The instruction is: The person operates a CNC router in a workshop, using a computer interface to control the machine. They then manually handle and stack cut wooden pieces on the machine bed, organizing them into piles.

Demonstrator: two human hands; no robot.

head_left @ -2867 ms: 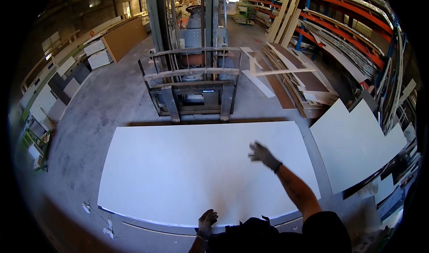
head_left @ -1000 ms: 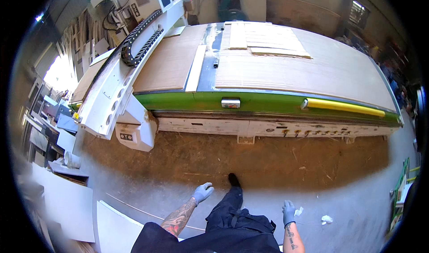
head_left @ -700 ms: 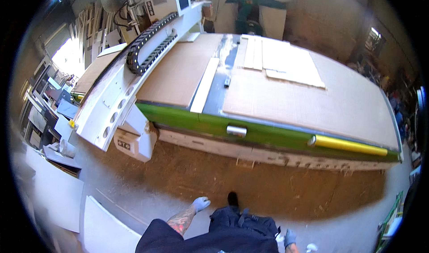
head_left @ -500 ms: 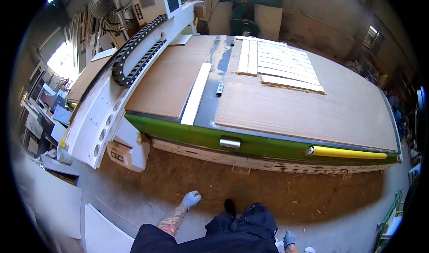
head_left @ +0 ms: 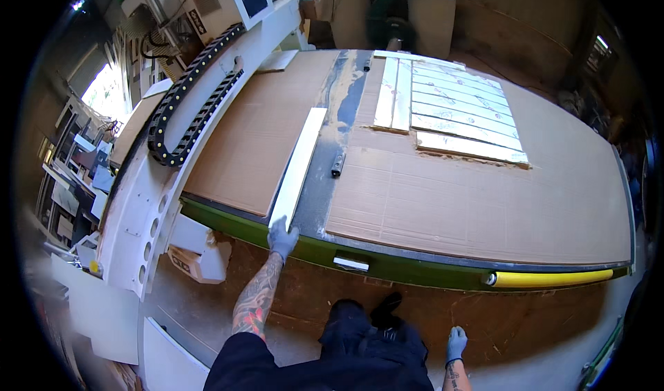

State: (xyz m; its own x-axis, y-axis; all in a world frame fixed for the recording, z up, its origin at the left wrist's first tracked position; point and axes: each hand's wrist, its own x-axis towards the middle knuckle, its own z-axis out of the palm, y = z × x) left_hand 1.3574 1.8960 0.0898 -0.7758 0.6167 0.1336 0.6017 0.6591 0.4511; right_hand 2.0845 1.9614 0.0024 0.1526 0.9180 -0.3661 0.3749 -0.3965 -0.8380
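My left hand (head_left: pixel 282 237), in a grey glove, reaches up to the near end of a long white strip (head_left: pixel 299 164) lying on the big machine bed (head_left: pixel 443 197) and grips its end at the green front edge (head_left: pixel 387 265). My right hand (head_left: pixel 455 341), also gloved, hangs low beside my leg, fingers loosely apart and holding nothing. Farther back on the brown board lie several cut white strips (head_left: pixel 465 112) side by side. A small dark block (head_left: pixel 337 163) rests in the dark channel next to the long strip.
A white gantry with a black cable chain (head_left: pixel 188 107) runs along the bed's left side. A yellow bar (head_left: pixel 553 277) caps the front right edge. White panels (head_left: pixel 104 315) lean at the lower left. Sawdust covers the floor (head_left: pixel 304 301) by my feet.
I turned from a large white sheet on the floor and walked up to the machine bed. My left hand rose from my side and closed on the near end of the white strip.
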